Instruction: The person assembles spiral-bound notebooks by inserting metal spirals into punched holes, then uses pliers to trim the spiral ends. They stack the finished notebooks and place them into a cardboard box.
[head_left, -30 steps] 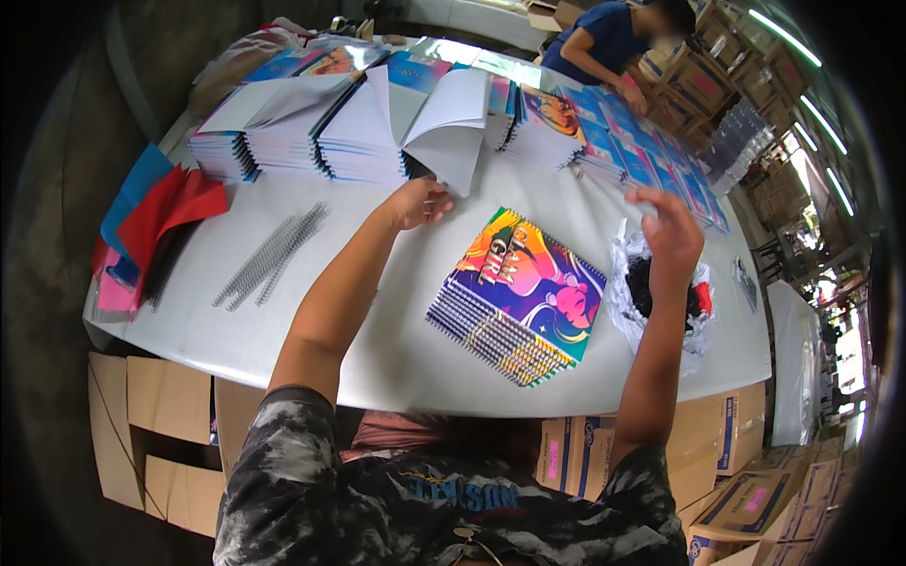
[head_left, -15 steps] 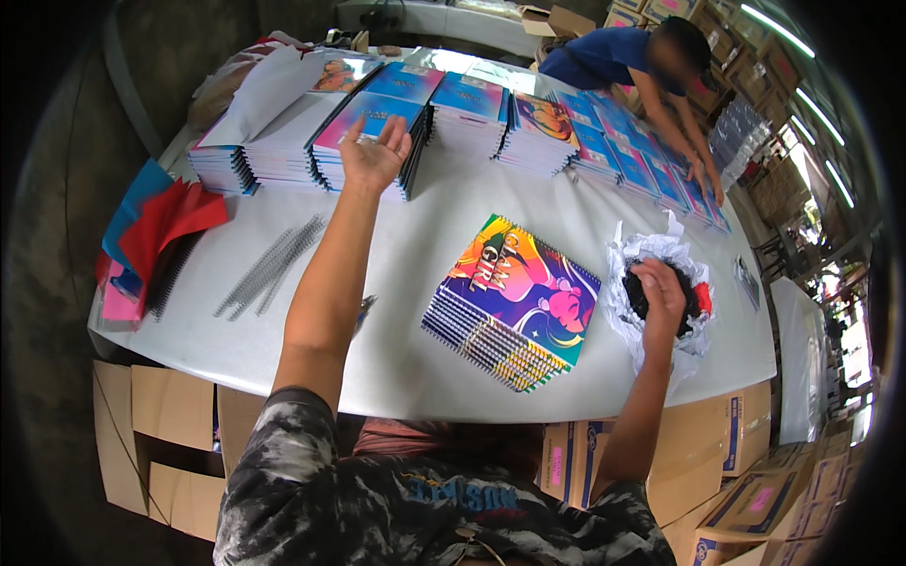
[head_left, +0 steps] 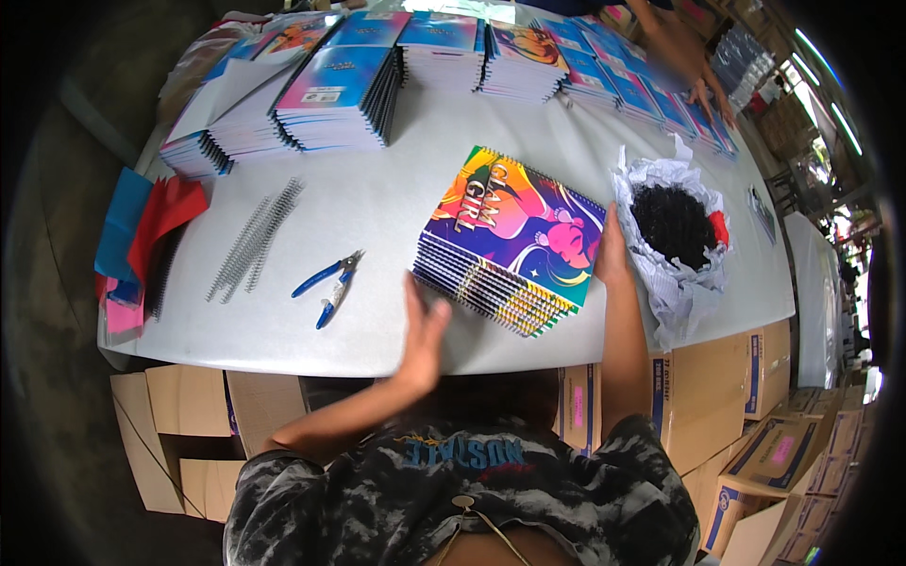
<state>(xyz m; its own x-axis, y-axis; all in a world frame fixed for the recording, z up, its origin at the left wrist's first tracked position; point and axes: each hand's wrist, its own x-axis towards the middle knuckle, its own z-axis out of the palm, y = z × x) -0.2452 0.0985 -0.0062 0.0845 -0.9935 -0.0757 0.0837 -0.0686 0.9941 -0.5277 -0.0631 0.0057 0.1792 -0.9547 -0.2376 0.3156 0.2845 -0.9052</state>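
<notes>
A fanned stack of spiral notebooks with a colourful illustrated cover lies tilted on the table before me. My left hand is at the stack's near left corner, thumb and fingers apart, holding nothing. Along the right edge stands my right hand, its fingers stretched out and seeming to touch the notebooks; part of it is hidden by the stack. Left of the stack lie blue-handled cutting pliers, jaws pointing away. Beyond them are several loose wire spirals.
Stacks of blue-pink notebooks line the far side of the white table. A crumpled white bag holding black bits stands at right. Red and blue sheets lie at left. A co-worker's hand is at far right; cardboard boxes sit below.
My left hand has come back from the far notebook stacks to the near stack. My right hand has moved from the bag to the stack's right edge. The view has tilted down.
</notes>
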